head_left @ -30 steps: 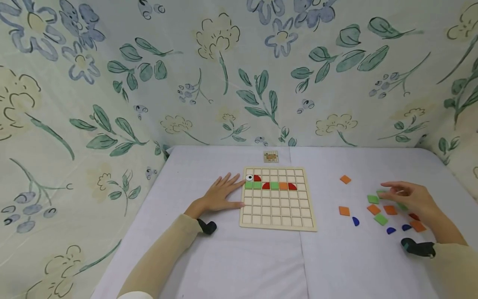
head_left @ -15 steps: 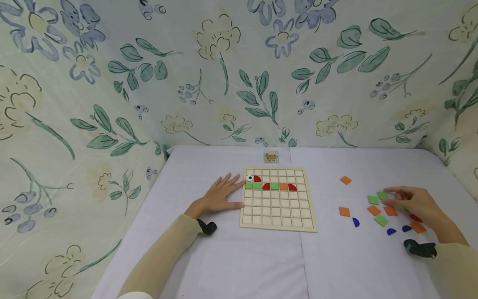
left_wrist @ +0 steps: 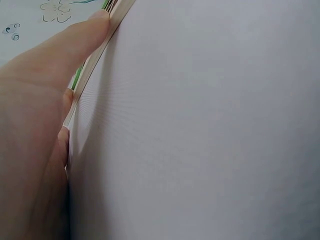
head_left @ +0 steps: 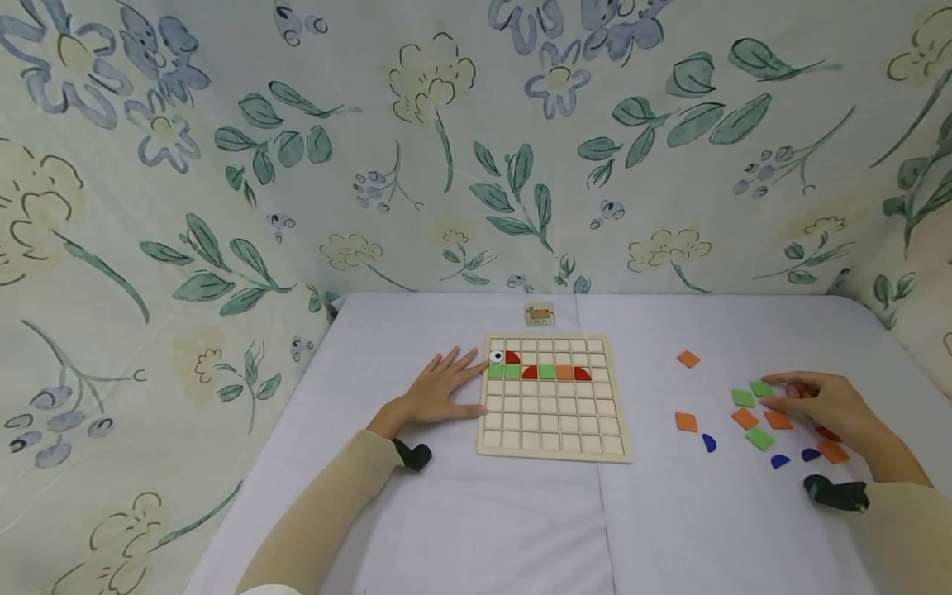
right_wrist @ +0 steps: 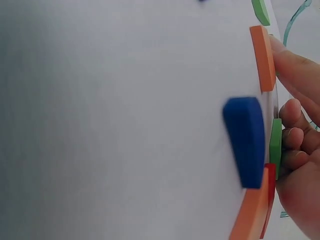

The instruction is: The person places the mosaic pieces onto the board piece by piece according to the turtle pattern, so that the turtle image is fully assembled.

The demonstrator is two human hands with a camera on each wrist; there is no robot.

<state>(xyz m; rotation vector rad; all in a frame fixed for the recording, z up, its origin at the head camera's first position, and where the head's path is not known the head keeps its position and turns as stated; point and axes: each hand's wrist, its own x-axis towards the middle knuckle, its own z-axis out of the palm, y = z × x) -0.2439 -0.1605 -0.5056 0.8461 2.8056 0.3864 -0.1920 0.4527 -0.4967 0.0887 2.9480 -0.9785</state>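
A green square tile (head_left: 759, 387) lies at the right hand's (head_left: 827, 406) fingertips, pinched or not I can't tell; the spread left hand (head_left: 437, 388) touches the grid board (head_left: 549, 421), well leftward.

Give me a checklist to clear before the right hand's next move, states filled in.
1. Left hand at the left edge of the grid board: ok, thumb and index finger reach it.
2. Right hand at a green square: ok.
3. Green square firmly pinched: cannot tell.
4. Room around the right hand: not ok, an orange square and a red piece lie close by.
5. Picture card uncovered: ok.
6. Its pattern readable: cannot tell, too small.
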